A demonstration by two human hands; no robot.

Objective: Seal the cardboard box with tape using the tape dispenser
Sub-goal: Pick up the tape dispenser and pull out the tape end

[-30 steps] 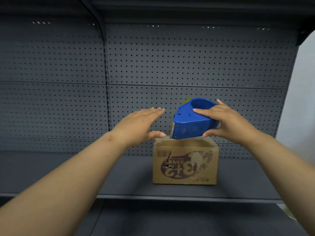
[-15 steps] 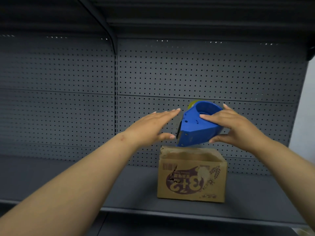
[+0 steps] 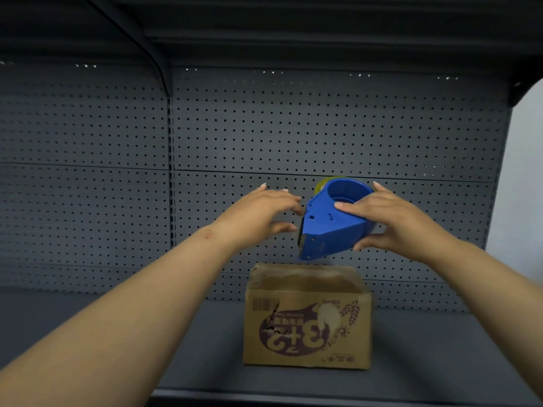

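Observation:
A brown cardboard box (image 3: 307,327) with purple print stands on the dark shelf, its front torn at the left. Above it my right hand (image 3: 393,221) grips a blue tape dispenser (image 3: 332,227) by its round end, the toothed blade pointing down-left. A yellowish tape roll peeks out behind the dispenser's top. My left hand (image 3: 261,215) is just left of the dispenser's blade end, fingers spread, fingertips close to it; I cannot tell whether they touch.
The grey shelf board (image 3: 440,348) runs under the box, with a perforated back panel (image 3: 323,127) behind. Another shelf overhangs at the top. A pale wall (image 3: 526,177) shows at the far right.
Both hands and the dispenser now sit higher above the box. My left hand has closed in on the dispenser's blade end.

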